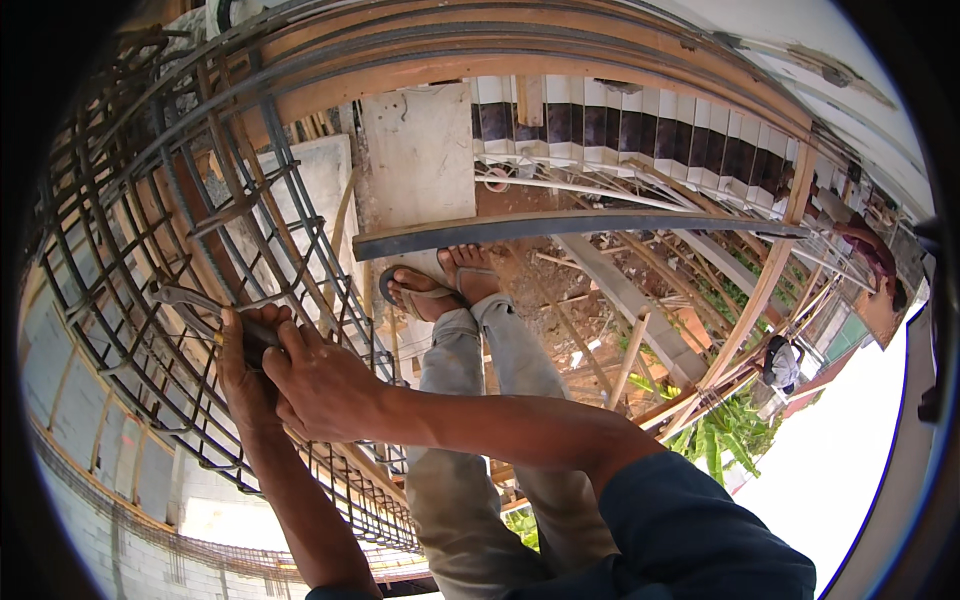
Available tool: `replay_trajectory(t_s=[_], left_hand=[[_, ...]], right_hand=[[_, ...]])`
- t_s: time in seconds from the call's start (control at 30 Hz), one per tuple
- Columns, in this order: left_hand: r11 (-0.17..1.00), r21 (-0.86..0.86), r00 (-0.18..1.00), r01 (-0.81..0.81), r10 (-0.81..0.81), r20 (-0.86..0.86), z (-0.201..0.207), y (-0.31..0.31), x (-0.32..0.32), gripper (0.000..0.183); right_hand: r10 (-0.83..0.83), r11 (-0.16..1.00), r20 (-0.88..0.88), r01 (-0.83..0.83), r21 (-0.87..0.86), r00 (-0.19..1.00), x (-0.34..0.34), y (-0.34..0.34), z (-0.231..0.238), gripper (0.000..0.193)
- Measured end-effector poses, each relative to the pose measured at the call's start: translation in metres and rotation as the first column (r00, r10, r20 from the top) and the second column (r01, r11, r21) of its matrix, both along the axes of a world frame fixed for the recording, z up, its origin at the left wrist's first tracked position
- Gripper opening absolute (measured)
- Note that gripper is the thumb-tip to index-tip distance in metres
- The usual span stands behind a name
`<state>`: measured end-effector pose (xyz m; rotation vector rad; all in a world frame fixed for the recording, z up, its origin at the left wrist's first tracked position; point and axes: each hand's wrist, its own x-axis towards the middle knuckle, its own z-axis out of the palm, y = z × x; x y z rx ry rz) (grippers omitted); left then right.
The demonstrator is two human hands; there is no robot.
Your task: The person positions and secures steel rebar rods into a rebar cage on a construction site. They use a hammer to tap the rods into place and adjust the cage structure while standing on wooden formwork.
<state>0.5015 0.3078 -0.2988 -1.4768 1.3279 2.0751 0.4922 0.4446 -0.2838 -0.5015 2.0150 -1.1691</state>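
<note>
At the left, both my hands are at the side of a cage of tied steel rebar [215, 215]. A grey metal tool that looks like a pair of pincers [187, 298] reaches from my left hand [243, 372] toward the bars. The fingers of that hand are closed around its dark lower part. My right hand [325, 380] crosses over from the right, closed and pressed against the left one. What its fingers grip is hidden.
My sandalled feet [435, 285] rest beside a long dark-edged beam [580, 226] high above rubble. Timber props [760, 290] and planks stand at the right. A person [782, 362] in a light top and another [872, 250] in dark red are farther off.
</note>
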Motion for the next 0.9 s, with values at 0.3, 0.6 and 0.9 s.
replay_trajectory(t_s=[0.3,0.6,0.9], left_hand=[[0.967,-0.234,0.994,-0.1,0.105,0.01,-0.028,0.036,0.015,0.041],[0.524,-0.708,0.88,0.474,-0.306,0.363,-0.065,0.013,-0.003,0.049],[-0.238,-0.834,0.537,0.498,-0.67,0.512,-0.103,0.031,0.006,0.031]], right_hand=[[-0.44,0.796,0.5,0.582,-0.166,0.746,0.042,0.036,-0.047,0.026],[0.174,0.659,-0.327,0.137,0.739,0.929,0.054,0.241,-0.236,0.047],[0.188,0.649,-0.112,-0.038,0.76,0.976,-0.004,0.288,-0.258,0.046]])
